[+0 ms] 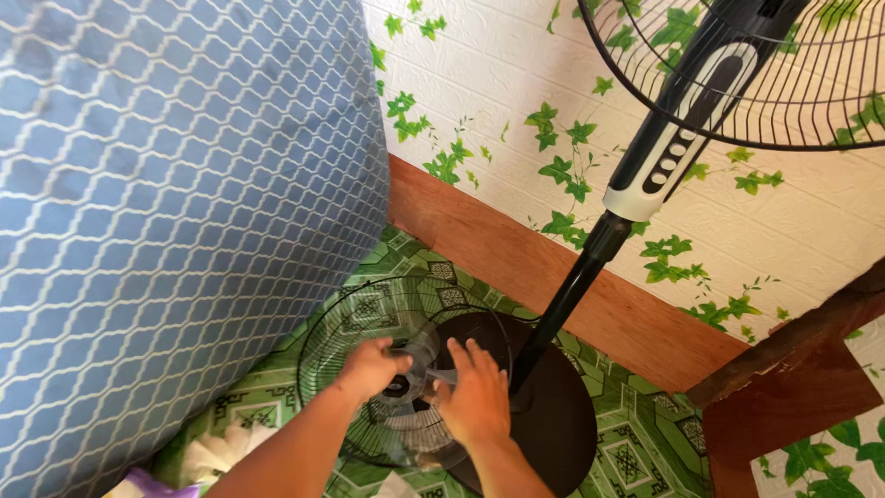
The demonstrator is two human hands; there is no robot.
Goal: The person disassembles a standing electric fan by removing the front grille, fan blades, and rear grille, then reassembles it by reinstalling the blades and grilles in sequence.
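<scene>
On green patterned floor tiles (636, 443), left hand (371, 367) and right hand (475, 395) grip the clear fan blade (419, 369).

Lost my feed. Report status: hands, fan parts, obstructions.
Left hand and right hand both on clear fan blade, over detached wire grille on floor. Fan base alongside. Blue mattress crowds left.

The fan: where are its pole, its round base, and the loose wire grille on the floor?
Pole (564, 300), head view: middle of the black shaft.
Round base (562, 415), head view: bare dark top, right of the pole.
Wire grille (355, 323), head view: upper left wires.
</scene>
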